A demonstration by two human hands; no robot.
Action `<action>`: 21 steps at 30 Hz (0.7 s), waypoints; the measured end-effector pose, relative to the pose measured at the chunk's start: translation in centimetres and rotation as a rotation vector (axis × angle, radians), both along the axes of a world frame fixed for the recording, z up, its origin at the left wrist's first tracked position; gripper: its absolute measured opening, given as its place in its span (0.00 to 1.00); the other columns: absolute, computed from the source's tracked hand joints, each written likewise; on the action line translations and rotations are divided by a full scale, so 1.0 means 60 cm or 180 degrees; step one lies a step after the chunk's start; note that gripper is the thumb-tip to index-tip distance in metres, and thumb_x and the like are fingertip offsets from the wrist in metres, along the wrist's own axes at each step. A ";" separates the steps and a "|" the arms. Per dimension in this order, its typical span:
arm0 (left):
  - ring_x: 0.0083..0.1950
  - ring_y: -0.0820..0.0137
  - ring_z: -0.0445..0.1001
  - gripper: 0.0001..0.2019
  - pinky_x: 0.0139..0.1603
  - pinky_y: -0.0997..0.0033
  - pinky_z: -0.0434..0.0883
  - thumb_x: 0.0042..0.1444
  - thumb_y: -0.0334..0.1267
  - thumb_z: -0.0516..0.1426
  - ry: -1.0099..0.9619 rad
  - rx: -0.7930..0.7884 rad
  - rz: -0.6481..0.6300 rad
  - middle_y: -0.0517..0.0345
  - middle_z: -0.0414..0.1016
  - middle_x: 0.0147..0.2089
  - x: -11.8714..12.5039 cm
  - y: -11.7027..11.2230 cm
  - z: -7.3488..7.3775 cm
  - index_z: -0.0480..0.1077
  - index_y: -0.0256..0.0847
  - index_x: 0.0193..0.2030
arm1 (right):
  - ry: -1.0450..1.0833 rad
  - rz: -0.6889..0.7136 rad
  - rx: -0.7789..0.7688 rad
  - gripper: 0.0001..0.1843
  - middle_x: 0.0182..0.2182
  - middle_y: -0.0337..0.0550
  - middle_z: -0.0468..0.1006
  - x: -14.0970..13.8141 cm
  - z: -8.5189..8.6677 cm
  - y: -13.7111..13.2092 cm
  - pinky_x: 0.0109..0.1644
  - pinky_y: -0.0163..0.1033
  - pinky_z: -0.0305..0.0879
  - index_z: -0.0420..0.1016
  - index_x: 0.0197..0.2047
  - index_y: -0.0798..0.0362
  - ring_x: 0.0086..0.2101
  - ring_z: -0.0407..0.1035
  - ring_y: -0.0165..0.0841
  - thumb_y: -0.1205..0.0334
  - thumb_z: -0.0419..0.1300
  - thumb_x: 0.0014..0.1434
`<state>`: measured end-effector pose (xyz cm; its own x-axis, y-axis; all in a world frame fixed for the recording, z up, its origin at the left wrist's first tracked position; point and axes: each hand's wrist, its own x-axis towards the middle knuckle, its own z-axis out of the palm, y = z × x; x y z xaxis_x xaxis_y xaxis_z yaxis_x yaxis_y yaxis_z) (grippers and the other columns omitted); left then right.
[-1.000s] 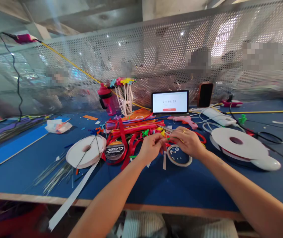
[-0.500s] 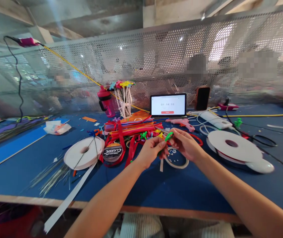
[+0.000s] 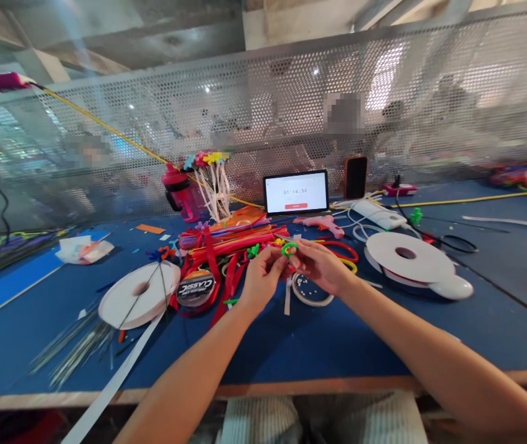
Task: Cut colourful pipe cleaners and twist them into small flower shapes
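A green pipe cleaner (image 3: 288, 248), curled into a small loop, is pinched between both hands above the table. My left hand (image 3: 263, 274) is closed on its near left side. From the right, my right hand (image 3: 319, 262) holds the loop with thumb and fingers. Part of the stem is hidden behind the fingers. Just beyond the hands lies a bundle of red and orange pipe cleaners (image 3: 230, 244), with a green flower-like twist (image 3: 253, 251) in front. A tape ring (image 3: 331, 303) with small white bits inside it is below the right hand.
White ribbon spools stand at left (image 3: 119, 302) and right (image 3: 383, 253). Thin wires (image 3: 71, 354) are spread at the front left. At the back are a pink bottle (image 3: 189, 202), a bunch of pipe-cleaner flowers (image 3: 217, 185), a tablet (image 3: 296, 191), a phone (image 3: 355, 177) and a pink glue gun (image 3: 325, 226).
The green pipe cleaner now shows as a rounded loop; before, it looked like a narrow folded piece. Both hands have stayed on it. The whole view has shifted, moving the table things leftward.
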<state>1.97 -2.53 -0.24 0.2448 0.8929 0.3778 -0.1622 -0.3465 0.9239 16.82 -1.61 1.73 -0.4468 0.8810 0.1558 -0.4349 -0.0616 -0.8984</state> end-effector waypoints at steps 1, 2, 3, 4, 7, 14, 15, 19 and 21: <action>0.26 0.76 0.67 0.12 0.28 0.76 0.66 0.55 0.45 0.55 -0.0040 -0.0018 -0.0017 0.61 0.70 0.28 0.002 0.000 0.000 0.64 0.38 0.40 | 0.0028 0.0017 0.0018 0.11 0.20 0.35 0.68 0.000 0.000 0.000 0.23 0.28 0.54 0.64 0.31 0.55 0.20 0.58 0.22 0.55 0.57 0.58; 0.25 0.76 0.67 0.13 0.27 0.76 0.66 0.55 0.45 0.56 -0.0071 -0.0022 -0.0035 0.60 0.70 0.28 0.003 0.000 0.000 0.64 0.38 0.41 | 0.0038 0.0037 0.0037 0.11 0.21 0.35 0.68 -0.001 -0.001 -0.001 0.24 0.28 0.55 0.64 0.31 0.55 0.20 0.58 0.22 0.55 0.57 0.58; 0.25 0.76 0.67 0.13 0.27 0.76 0.66 0.55 0.45 0.56 -0.0098 -0.0009 -0.0052 0.60 0.71 0.29 0.004 0.000 0.000 0.64 0.39 0.41 | 0.0042 0.0056 0.0057 0.11 0.21 0.35 0.68 -0.001 -0.001 -0.002 0.25 0.29 0.56 0.64 0.32 0.54 0.20 0.58 0.22 0.55 0.57 0.58; 0.25 0.76 0.68 0.13 0.27 0.76 0.66 0.55 0.45 0.55 -0.0121 0.0017 -0.0065 0.60 0.71 0.28 0.004 -0.001 0.000 0.64 0.39 0.41 | 0.0042 0.0079 0.0073 0.12 0.21 0.35 0.68 -0.001 -0.002 -0.002 0.26 0.30 0.57 0.64 0.31 0.54 0.21 0.59 0.23 0.54 0.57 0.58; 0.26 0.76 0.68 0.12 0.27 0.76 0.67 0.56 0.45 0.55 -0.0077 0.0132 -0.0056 0.60 0.71 0.28 0.004 -0.002 0.000 0.65 0.38 0.38 | 0.0060 0.0188 0.0101 0.12 0.20 0.35 0.68 -0.002 -0.003 -0.004 0.30 0.33 0.61 0.63 0.29 0.54 0.22 0.62 0.25 0.55 0.57 0.57; 0.27 0.76 0.68 0.12 0.30 0.75 0.67 0.55 0.45 0.55 0.0172 0.0248 0.0065 0.59 0.71 0.27 0.002 -0.007 -0.002 0.66 0.37 0.34 | 0.0020 0.0417 0.0017 0.10 0.16 0.35 0.66 0.001 0.000 -0.004 0.33 0.36 0.62 0.63 0.26 0.54 0.22 0.64 0.27 0.60 0.58 0.56; 0.26 0.76 0.68 0.12 0.29 0.75 0.67 0.55 0.46 0.55 0.0185 0.0248 0.0083 0.60 0.71 0.27 0.002 -0.008 -0.002 0.66 0.37 0.34 | -0.0009 0.0423 -0.0011 0.10 0.16 0.34 0.66 0.002 0.000 -0.003 0.32 0.35 0.62 0.63 0.26 0.54 0.22 0.63 0.27 0.60 0.58 0.55; 0.26 0.75 0.67 0.12 0.29 0.75 0.67 0.54 0.46 0.56 0.0250 0.0267 0.0153 0.60 0.70 0.26 0.005 -0.009 -0.007 0.66 0.37 0.33 | -0.0094 0.0409 -0.0096 0.09 0.15 0.34 0.66 0.005 0.000 -0.002 0.29 0.33 0.60 0.63 0.25 0.54 0.19 0.60 0.25 0.62 0.59 0.53; 0.26 0.75 0.67 0.12 0.29 0.75 0.67 0.54 0.45 0.56 0.0295 0.0296 0.0187 0.60 0.70 0.26 0.004 -0.010 -0.008 0.66 0.37 0.33 | -0.0128 0.0414 -0.0096 0.09 0.14 0.33 0.66 0.006 -0.001 -0.001 0.29 0.33 0.59 0.63 0.26 0.54 0.18 0.58 0.24 0.63 0.59 0.52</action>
